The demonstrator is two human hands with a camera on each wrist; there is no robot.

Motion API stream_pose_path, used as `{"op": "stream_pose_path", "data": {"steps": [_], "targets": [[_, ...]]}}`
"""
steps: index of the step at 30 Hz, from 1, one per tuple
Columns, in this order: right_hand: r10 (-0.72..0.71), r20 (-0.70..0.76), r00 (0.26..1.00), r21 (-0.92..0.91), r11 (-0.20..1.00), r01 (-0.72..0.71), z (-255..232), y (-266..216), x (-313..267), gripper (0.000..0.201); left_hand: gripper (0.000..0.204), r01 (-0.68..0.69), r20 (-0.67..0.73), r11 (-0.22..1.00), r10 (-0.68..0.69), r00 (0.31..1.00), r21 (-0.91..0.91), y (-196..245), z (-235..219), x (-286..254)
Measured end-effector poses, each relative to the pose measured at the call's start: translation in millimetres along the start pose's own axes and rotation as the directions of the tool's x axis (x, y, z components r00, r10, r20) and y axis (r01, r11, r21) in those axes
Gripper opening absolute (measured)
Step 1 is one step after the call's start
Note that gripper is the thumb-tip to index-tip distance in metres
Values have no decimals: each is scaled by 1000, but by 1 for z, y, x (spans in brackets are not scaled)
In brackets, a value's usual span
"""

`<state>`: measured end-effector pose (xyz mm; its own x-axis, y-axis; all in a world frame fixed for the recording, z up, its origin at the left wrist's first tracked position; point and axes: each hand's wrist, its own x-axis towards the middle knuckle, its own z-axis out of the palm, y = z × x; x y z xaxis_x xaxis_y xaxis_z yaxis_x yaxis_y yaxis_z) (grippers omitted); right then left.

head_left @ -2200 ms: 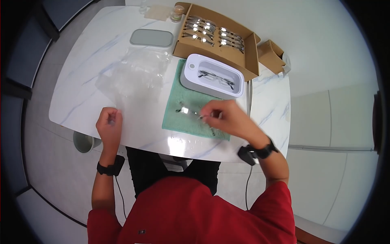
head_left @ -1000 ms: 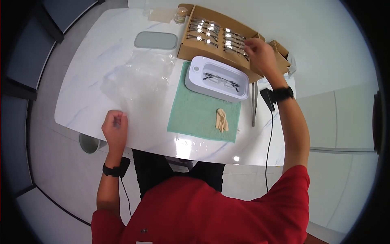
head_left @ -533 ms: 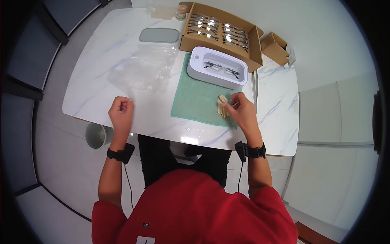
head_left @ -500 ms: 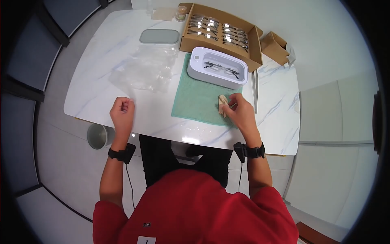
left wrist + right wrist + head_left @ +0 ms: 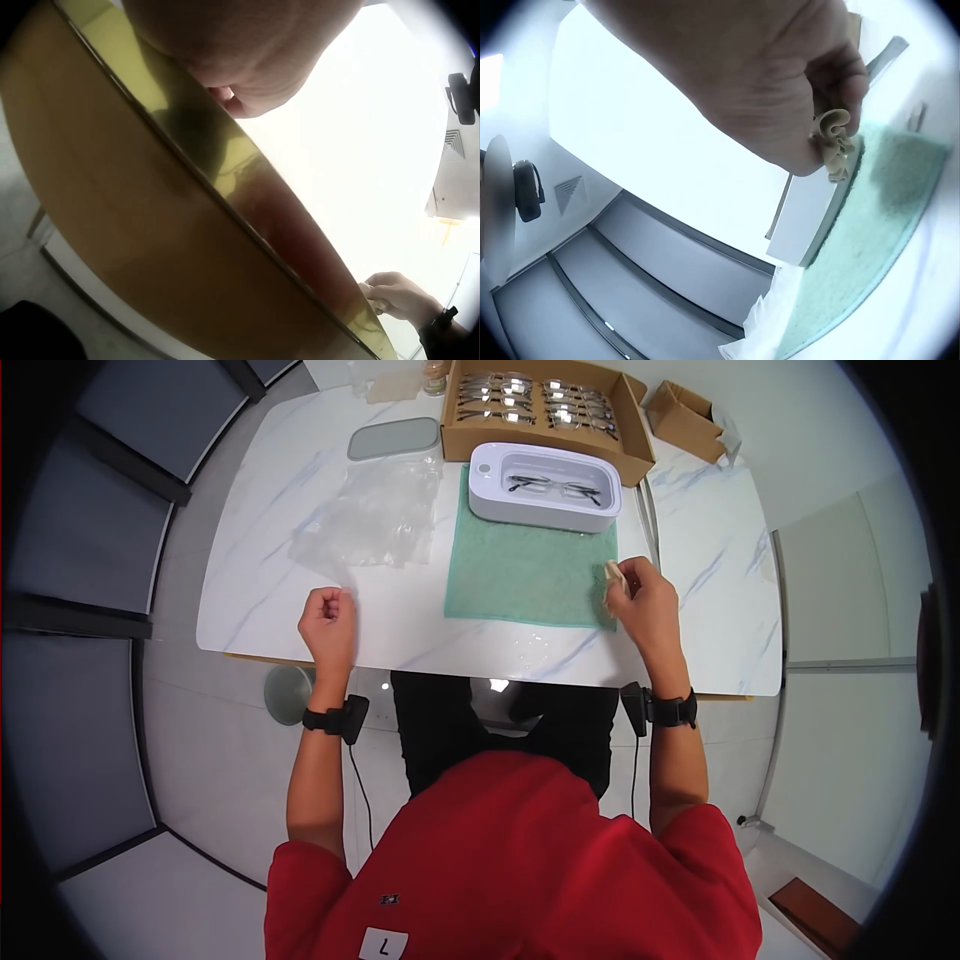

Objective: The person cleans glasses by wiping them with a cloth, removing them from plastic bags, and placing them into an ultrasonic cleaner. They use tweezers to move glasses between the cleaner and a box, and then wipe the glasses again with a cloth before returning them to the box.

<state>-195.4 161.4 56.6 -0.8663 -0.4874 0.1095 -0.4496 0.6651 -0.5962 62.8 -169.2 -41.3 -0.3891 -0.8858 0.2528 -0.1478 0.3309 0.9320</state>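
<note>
Cloth [image 5: 612, 584], beige: pinched by right hand [image 5: 648, 602], thumb to fingers, at right edge of mat [image 5: 530, 582]. Left hand [image 5: 329, 628]: fingers curled, nothing seen within, near front edge of worktop [image 5: 248, 585]. Step, presumably: cloth handling; next move calls for steady pinch, clear of tub [image 5: 540, 517].

The cloth [image 5: 614, 592] is beige, the towel [image 5: 530, 580] mint green, the tub [image 5: 540, 515] pale lilac, the lid [image 5: 395, 438] grey, the box [image 5: 632, 458] brown. The desk [image 5: 255, 560] is white, marbled with blue-grey veins. The shirt [image 5: 500, 850] is red, its label [image 5: 371, 944] white with black lettering; trousers [image 5: 432, 725] and wrist straps [image 5: 672, 709] are black, the bin [image 5: 286, 696] grey-green.
</note>
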Motion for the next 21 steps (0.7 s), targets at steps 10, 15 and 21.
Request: {"op": "stream_pose_path", "data": {"steps": [10,15,21], "targets": [[-314,-317,895,-219,942,253,-21,51,27,33,11,-42,10,997,42,999,59,-4,-2,0],[-288,-350,892,-377,914,147,-17,97,66,42,14,-20,13,996,19,1000,83,1,-1,0],[-44,-163,986,-348,937,-15,-4,90,80,44,15,-19,29,997,17,999,71,2,-3,1]]}}
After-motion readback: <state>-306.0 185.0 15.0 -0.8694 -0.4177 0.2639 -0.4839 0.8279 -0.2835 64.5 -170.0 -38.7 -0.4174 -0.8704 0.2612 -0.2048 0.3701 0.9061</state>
